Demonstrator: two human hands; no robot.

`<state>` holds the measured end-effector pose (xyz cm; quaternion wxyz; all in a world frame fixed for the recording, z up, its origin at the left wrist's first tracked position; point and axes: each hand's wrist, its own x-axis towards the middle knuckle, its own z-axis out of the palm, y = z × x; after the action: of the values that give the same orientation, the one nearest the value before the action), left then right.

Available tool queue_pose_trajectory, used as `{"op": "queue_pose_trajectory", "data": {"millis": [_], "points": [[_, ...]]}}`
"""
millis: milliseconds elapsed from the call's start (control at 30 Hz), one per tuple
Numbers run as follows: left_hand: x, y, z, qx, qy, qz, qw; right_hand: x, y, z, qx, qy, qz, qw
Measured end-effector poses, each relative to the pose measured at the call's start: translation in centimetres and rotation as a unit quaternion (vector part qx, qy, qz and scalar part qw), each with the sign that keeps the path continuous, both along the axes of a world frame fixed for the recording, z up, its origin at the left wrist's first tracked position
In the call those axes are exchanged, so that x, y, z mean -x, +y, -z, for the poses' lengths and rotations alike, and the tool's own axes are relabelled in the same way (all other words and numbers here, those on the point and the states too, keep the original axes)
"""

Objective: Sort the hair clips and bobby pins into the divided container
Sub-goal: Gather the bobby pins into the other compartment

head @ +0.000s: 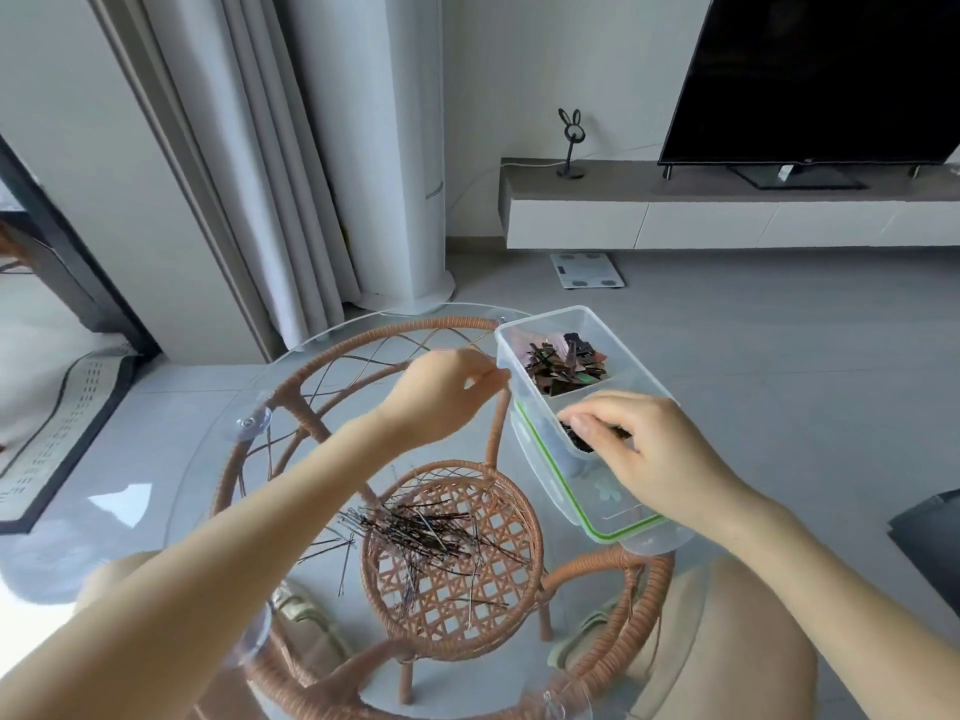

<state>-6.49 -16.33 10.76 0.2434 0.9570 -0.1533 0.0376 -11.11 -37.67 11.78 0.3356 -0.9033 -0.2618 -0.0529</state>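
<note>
Fingers of the right hand curled down into the near compartment of the divided container, pinched on what looks like a small bunch of dark bobby pins, mid-drop by the look of it. Left hand up at the container's near-left rim, fingertips pressed together as if steadying the wall; whether anything is held there, cannot tell. Far compartment already heaped with dark and pinkish hair clips. Container perched on its green-sealed lid at the right edge of the glass table. Big loose pile of bobby pins lying on the glass near the middle, well apart from the container. Clip sorting apparently done, pin transfer barely begun. Next up, probably: letting go over the near compartment, swinging back to the pile, and scraping thin flat pins off slick glass, fiddly, best gathered in bunches rather than one by one.
</note>
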Motion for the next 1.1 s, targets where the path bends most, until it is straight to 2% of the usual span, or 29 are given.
{"op": "queue_pose_trajectory", "data": {"millis": [100, 200, 233, 333, 400, 533, 733, 833, 967, 1000, 1033, 1100], "points": [[3.4, 5.4, 2.7, 0.016, -0.024, -0.052, 0.998, 2.6, 2.2, 2.8, 0.014, 0.076, -0.021, 0.997], [7.3, 9.5, 6.2, -0.017, 0.011, -0.118, 0.993, 4.7, 3.5, 6.3, 0.117, 0.187, -0.076, 0.972], [8.5, 10.4, 7.5, -0.03, 0.034, -0.14, 0.989, 5.0, 3.9, 7.4, 0.158, 0.197, -0.084, 0.964], [10.9, 11.1, 10.3, -0.046, 0.087, -0.191, 0.977, 4.9, 5.5, 10.4, 0.239, 0.148, -0.094, 0.955], [11.0, 10.0, 11.3, -0.053, 0.092, -0.204, 0.973, 4.3, 7.0, 11.5, 0.248, 0.097, -0.084, 0.96], [9.4, 7.4, 11.5, -0.028, 0.073, -0.186, 0.979, 3.1, 10.3, 12.0, 0.225, 0.059, -0.065, 0.971], [8.1, 4.2, 10.6, 0.13, 0.061, -0.151, 0.978, 2.7, 13.7, 11.5, 0.115, 0.078, -0.033, 0.99], [8.3, 3.0, 9.7, 0.269, 0.078, -0.201, 0.939, 2.7, 14.6, 10.9, 0.052, 0.1, -0.004, 0.994], [8.3, 3.1, 8.3, 0.449, 0.089, -0.272, 0.847, 3.3, 14.0, 9.9, -0.089, 0.197, 0.028, 0.976], [8.3, 3.6, 7.9, 0.456, 0.088, -0.286, 0.838, 3.6, 13.5, 9.6, -0.115, 0.21, 0.04, 0.97], [8.4, 4.3, 7.6, 0.428, 0.084, -0.306, 0.846, 3.9, 12.9, 9.3, -0.118, 0.202, 0.062, 0.97], [9.2, 6.2, 7.1, 0.255, 0.089, -0.339, 0.901, 4.4, 11.5, 8.9, -0.046, 0.127, 0.135, 0.982]]}}
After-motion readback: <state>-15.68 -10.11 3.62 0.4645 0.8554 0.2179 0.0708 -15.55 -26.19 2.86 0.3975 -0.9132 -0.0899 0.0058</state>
